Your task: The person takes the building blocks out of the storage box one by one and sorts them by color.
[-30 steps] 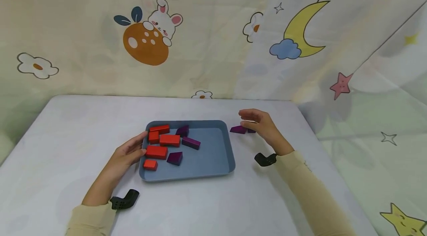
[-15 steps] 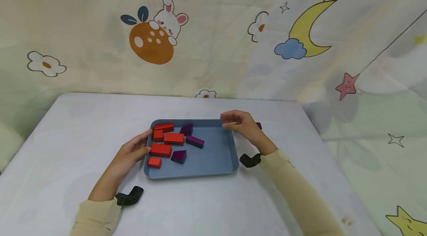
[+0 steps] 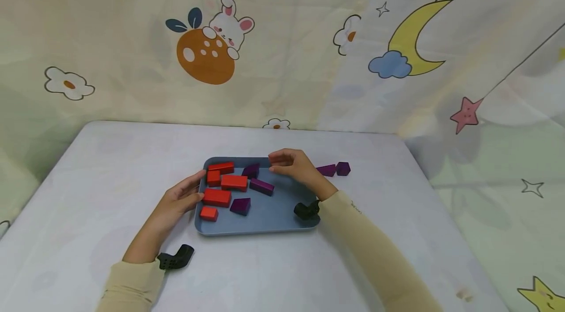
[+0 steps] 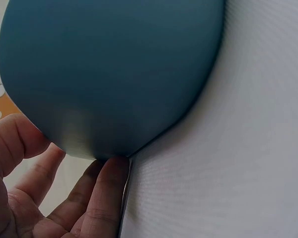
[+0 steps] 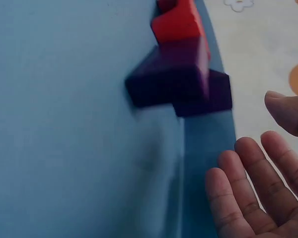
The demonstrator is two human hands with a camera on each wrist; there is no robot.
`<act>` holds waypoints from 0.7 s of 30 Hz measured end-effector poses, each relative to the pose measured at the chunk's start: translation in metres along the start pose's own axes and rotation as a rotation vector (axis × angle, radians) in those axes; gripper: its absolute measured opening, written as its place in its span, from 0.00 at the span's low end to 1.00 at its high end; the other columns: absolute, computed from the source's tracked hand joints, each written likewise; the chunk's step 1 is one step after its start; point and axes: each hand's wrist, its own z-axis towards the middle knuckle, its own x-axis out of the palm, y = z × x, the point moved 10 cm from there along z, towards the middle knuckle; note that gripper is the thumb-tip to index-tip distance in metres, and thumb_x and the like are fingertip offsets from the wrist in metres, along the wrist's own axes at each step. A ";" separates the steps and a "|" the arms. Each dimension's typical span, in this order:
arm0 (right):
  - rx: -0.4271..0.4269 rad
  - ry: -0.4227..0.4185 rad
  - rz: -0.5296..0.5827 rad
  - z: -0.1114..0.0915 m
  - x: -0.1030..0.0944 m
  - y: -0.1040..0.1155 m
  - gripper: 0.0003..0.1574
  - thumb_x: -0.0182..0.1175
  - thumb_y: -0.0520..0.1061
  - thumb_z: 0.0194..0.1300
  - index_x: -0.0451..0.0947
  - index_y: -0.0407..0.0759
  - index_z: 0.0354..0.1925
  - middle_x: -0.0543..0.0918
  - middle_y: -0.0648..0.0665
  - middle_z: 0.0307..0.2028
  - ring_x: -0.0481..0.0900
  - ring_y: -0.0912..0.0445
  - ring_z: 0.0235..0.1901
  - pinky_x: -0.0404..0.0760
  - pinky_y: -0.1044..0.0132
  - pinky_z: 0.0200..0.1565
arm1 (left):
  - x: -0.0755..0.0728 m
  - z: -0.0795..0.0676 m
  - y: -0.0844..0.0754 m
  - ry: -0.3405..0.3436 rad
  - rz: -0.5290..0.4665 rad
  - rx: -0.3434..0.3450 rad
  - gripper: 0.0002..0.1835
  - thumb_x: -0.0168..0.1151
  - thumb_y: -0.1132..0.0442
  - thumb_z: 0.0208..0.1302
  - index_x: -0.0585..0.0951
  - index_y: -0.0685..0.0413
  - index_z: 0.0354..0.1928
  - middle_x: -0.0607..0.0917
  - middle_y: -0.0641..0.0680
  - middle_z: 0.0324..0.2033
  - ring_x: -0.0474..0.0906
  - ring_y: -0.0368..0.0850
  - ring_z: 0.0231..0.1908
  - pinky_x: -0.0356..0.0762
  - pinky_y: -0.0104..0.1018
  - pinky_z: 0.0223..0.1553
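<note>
A blue-grey tray (image 3: 287,227) holds several red blocks (image 3: 234,183) at its left and three purple blocks (image 3: 262,186) beside them. My left hand (image 3: 178,199) touches the tray's left edge with thumb and fingers; the left wrist view shows fingertips (image 4: 111,166) against the tray's outer side (image 4: 114,74). Over the tray's far rim is my right hand (image 3: 293,165), its fingers apart and nothing between them. In the right wrist view its fingers (image 5: 256,156) lie beside the rim, near a purple block (image 5: 174,74).
Two more purple blocks (image 3: 326,170) lie on the white table (image 3: 247,277) to the right of the tray, behind my right wrist. A patterned cloth (image 3: 300,57) hangs behind the table. Each wrist wears a black device (image 3: 176,257).
My right hand has moved left, from above the loose purple blocks to over the tray's far rim. My left hand stays at the tray's edge. The head view has shifted slightly.
</note>
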 end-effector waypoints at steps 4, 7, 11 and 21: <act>0.014 0.022 -0.019 0.010 0.014 -0.006 0.25 0.67 0.37 0.64 0.78 0.33 0.58 0.82 0.36 0.56 0.81 0.47 0.54 0.78 0.58 0.57 | 0.000 0.001 0.001 -0.003 0.006 -0.006 0.33 0.56 0.63 0.73 0.60 0.48 0.77 0.59 0.59 0.75 0.59 0.58 0.72 0.74 0.23 0.50; 0.033 0.027 -0.034 0.013 0.022 -0.007 0.26 0.68 0.37 0.63 0.78 0.32 0.58 0.82 0.36 0.56 0.81 0.46 0.54 0.79 0.58 0.56 | 0.000 0.001 0.000 -0.003 0.004 -0.004 0.33 0.56 0.64 0.73 0.60 0.48 0.77 0.59 0.59 0.75 0.60 0.57 0.72 0.74 0.22 0.50; 0.070 0.005 -0.069 0.016 0.028 -0.010 0.25 0.70 0.38 0.61 0.79 0.34 0.57 0.84 0.38 0.52 0.83 0.49 0.50 0.81 0.59 0.53 | 0.002 0.001 -0.001 0.002 -0.006 0.005 0.33 0.55 0.64 0.73 0.60 0.49 0.77 0.60 0.59 0.75 0.60 0.57 0.72 0.74 0.23 0.50; 0.094 -0.048 -0.115 0.017 0.030 -0.010 0.21 0.71 0.40 0.61 0.82 0.37 0.52 0.86 0.41 0.45 0.85 0.53 0.43 0.83 0.62 0.48 | 0.002 0.001 0.000 -0.001 -0.002 0.002 0.33 0.55 0.65 0.73 0.60 0.49 0.77 0.60 0.59 0.75 0.60 0.56 0.72 0.74 0.22 0.50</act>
